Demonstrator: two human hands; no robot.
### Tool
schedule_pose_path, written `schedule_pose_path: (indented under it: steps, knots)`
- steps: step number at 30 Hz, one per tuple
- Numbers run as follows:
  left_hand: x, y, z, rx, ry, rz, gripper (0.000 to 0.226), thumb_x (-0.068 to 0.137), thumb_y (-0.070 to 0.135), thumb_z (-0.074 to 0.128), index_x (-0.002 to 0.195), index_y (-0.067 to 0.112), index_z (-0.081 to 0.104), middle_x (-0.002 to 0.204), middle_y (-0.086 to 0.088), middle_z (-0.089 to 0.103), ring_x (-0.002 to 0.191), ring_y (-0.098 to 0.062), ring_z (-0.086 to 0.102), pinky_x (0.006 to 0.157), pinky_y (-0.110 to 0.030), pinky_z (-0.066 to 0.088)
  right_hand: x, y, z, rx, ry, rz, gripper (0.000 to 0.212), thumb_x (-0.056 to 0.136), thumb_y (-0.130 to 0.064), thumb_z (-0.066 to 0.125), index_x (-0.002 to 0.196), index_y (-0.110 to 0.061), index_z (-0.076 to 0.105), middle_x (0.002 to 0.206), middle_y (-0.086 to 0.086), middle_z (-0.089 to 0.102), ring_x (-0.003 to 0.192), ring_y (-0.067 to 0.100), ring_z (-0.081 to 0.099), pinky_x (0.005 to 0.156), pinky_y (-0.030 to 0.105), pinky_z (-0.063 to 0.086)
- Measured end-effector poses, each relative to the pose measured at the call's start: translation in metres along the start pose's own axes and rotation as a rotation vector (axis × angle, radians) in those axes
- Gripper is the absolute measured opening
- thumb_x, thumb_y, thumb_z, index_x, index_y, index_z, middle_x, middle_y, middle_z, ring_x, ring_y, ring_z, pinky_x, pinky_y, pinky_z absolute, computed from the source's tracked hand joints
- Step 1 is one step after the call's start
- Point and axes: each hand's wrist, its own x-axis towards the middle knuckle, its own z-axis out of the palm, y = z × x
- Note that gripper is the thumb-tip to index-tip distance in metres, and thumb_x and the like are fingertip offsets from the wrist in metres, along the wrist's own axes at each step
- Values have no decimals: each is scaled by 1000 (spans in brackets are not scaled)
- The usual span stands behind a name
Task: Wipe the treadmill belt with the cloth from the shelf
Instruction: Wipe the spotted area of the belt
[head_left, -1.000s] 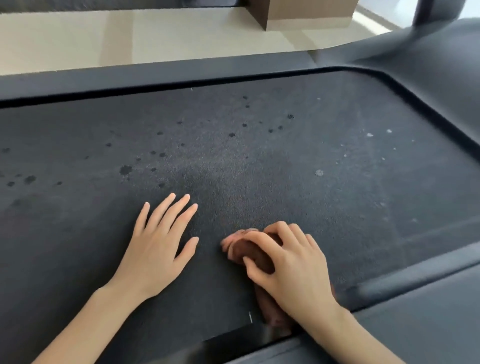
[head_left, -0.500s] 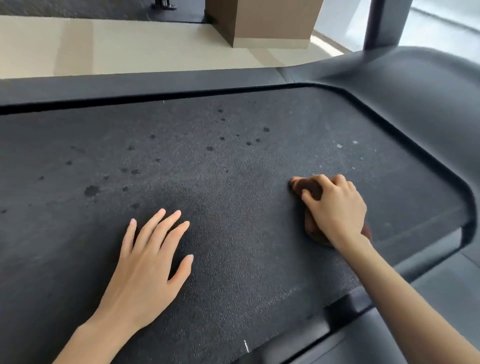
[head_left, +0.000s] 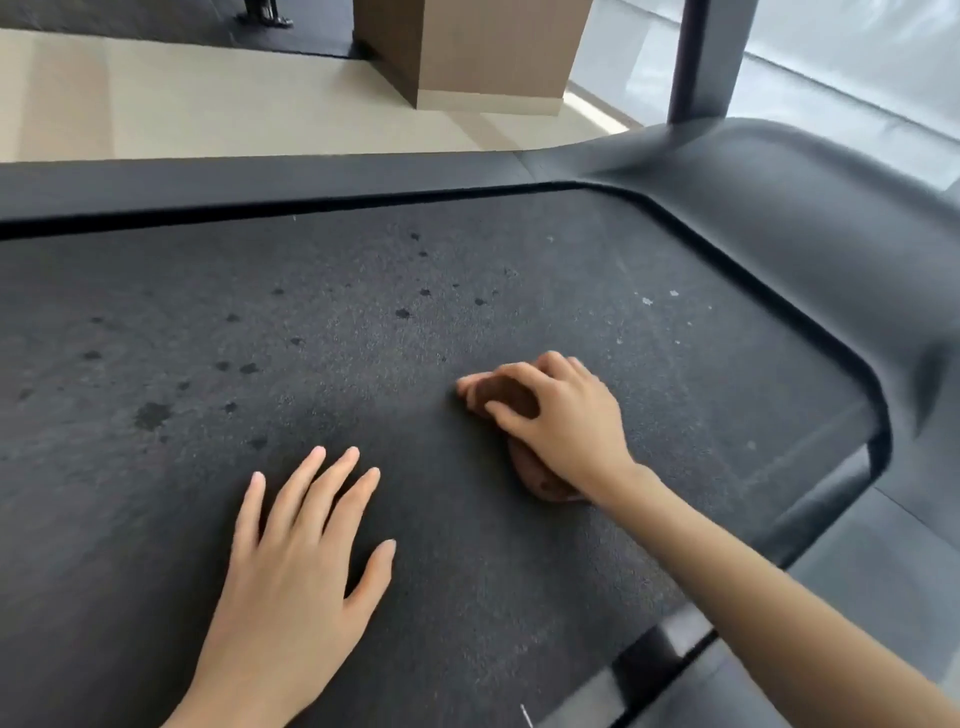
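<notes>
**Right hand on the cloth, left hand flat on the belt.**

The right hand (head_left: 566, 421) curls its fingers over the bunched brown cloth (head_left: 506, 397) and presses it onto the treadmill belt (head_left: 363, 322); the wad pokes out past the fingertips and again behind the wrist. The left hand (head_left: 296, 561) lies palm down near the cloth, to its left, fingers straight and spread, gripping nothing. Ahead of both sets of fingertips a wide run of belt, peppered with dark spots (head_left: 150, 415), reaches to the far side rail (head_left: 260, 182). Beyond the right knuckles, pale specks (head_left: 647, 300) sit before the belt's rounded corner and the raised hood (head_left: 805, 208). Behind the right wrist the near rail (head_left: 810, 504) runs close, so room is tight there.
</notes>
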Motion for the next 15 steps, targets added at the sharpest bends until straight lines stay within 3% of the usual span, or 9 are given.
schedule_pose_path:
  steps: [4, 8, 11, 15]
  knots:
    - [-1, 1, -1, -22, 44, -4, 61, 92, 50, 27, 128, 13, 59, 139, -3, 50, 134, -25, 40, 109, -54, 21, 20, 93, -25, -127, -57, 360, 38, 87, -53, 55, 118, -31, 62, 106, 7, 59, 108, 31, 53, 84, 40, 46]
    - [0, 4, 2, -19, 87, 0, 58, 84, 45, 37, 124, 11, 62, 136, -5, 54, 131, -27, 44, 106, -57, 25, 31, 110, -22, -102, -1, 581, 38, 87, -50, 56, 117, -28, 64, 114, 15, 58, 112, 36, 51, 87, 42, 44]
    - [2, 4, 4, -28, 124, 9, 57, 82, 43, 38, 121, 10, 63, 134, -6, 55, 129, -27, 44, 105, -58, 26, 21, 64, -14, -113, 17, 472, 36, 86, -52, 57, 114, -31, 65, 107, 12, 58, 106, 33, 53, 83, 38, 44]
    - [4, 4, 8, -19, 157, 17, 57, 80, 42, 39, 118, 8, 65, 132, -9, 57, 128, -27, 42, 106, -58, 26, -9, -16, 0, -122, 79, 118, 31, 84, -50, 55, 105, -30, 67, 91, 3, 57, 87, 26, 55, 72, 33, 44]
